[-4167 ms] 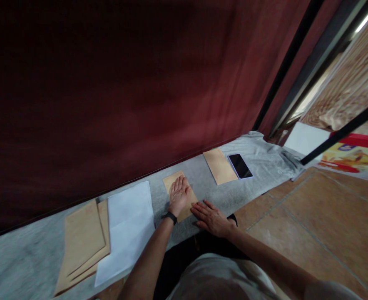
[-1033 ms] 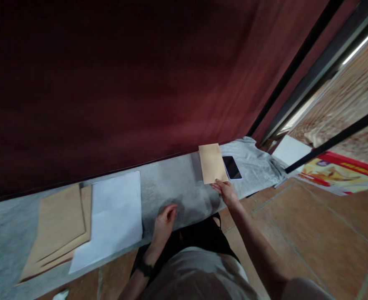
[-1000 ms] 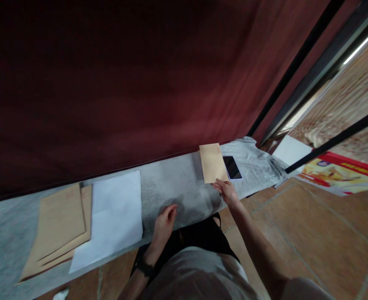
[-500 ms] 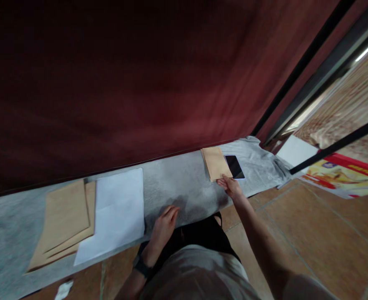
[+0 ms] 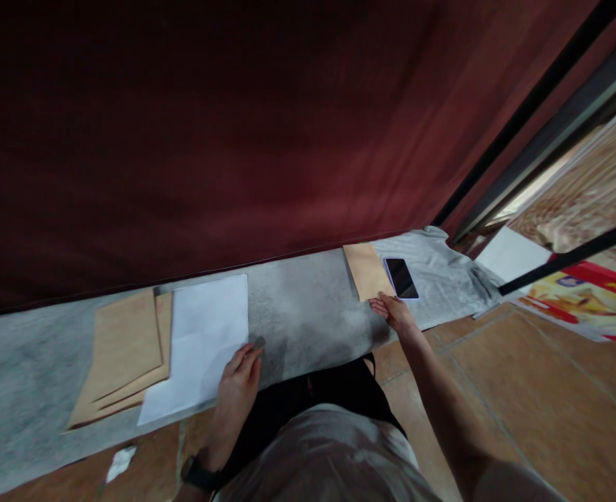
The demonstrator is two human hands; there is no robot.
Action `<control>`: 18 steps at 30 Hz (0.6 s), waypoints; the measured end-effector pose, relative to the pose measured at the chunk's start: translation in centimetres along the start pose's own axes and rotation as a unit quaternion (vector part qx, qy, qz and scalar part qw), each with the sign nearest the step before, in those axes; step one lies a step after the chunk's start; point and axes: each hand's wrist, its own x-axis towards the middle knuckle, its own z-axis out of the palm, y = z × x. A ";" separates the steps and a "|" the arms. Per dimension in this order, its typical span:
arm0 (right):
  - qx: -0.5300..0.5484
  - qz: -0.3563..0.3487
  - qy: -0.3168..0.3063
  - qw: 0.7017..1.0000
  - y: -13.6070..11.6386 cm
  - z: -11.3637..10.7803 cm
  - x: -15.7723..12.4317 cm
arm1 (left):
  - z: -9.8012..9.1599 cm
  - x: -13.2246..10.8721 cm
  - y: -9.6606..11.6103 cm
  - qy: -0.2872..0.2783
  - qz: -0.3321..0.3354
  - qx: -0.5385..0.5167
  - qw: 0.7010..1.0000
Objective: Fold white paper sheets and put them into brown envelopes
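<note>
My right hand [image 5: 394,311] pinches the near edge of a small brown paper envelope [image 5: 366,270] on the grey cloth. A dark-screened phone [image 5: 401,278] in a pale case lies just right of it. My left hand [image 5: 240,380], with a dark watch on its wrist, is over the right edge of a white sheet of paper [image 5: 203,335]. Its fingers are curled and pressed together; whether anything is between them is hidden. Left of the sheet, and partly overlapped with it, lie larger brown envelopes [image 5: 125,341] in a loose fanned pile.
Grey cloth [image 5: 302,307] covers the long narrow surface, backed by a dark red panel [image 5: 266,153]. A black bar [image 5: 574,259] and a printed carton [image 5: 590,296] stand at the right. White crumpled tissue [image 5: 120,461] lies on the tiled floor [image 5: 522,376].
My left hand has moved left, from bare cloth to the white sheet's edge. My right hand stays at the small envelope, whose stacked edges at the left now look aligned. The view has shifted slightly.
</note>
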 end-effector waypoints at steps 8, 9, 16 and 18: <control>-0.052 0.012 0.000 0.999 0.0 -0.4 -1.0 | -1.5 -2.0 -0.2 -0.031 -0.068 0.107 0.991; -0.060 0.016 -0.005 0.998 0.0 -0.5 -1.1 | -1.7 -2.4 -0.2 -0.043 -0.076 0.125 0.988; -0.114 -0.033 -0.034 0.992 1.9 -1.4 -1.9 | -2.7 -3.9 0.6 -0.098 -0.100 0.175 0.975; -0.128 -0.074 -0.026 0.989 2.8 -1.3 -2.2 | -2.5 -3.8 0.9 -0.102 -0.112 0.169 0.974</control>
